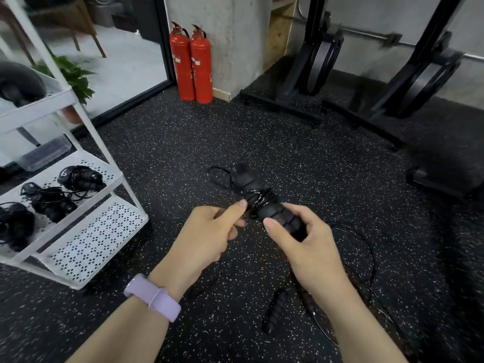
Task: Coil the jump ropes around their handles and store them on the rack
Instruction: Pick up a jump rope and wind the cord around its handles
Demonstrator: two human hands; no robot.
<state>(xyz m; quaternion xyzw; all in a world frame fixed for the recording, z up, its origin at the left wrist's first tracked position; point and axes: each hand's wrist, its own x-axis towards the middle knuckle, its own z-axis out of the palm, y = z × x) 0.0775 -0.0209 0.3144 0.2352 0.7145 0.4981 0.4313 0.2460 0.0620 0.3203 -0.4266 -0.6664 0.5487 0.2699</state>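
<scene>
My right hand (303,239) grips the two black handles (259,197) of a jump rope, held together, with thin black cord wound around their middle. My left hand (209,231) pinches the cord right beside the windings. A loose loop of cord (218,176) sticks out at the far end of the handles. Another black jump rope lies uncoiled on the floor, with a handle (273,310) below my hands and its cord (366,247) trailing to the right. The white rack (115,179) stands at the left and holds three coiled ropes (78,176) on its middle shelf.
Two red fire extinguishers (191,64) stand against a concrete pillar at the back. Black gym machine frames (314,74) fill the back right. A padded black base (445,166) sits at the right. The floor is black speckled rubber. A potted plant (76,77) is behind the rack.
</scene>
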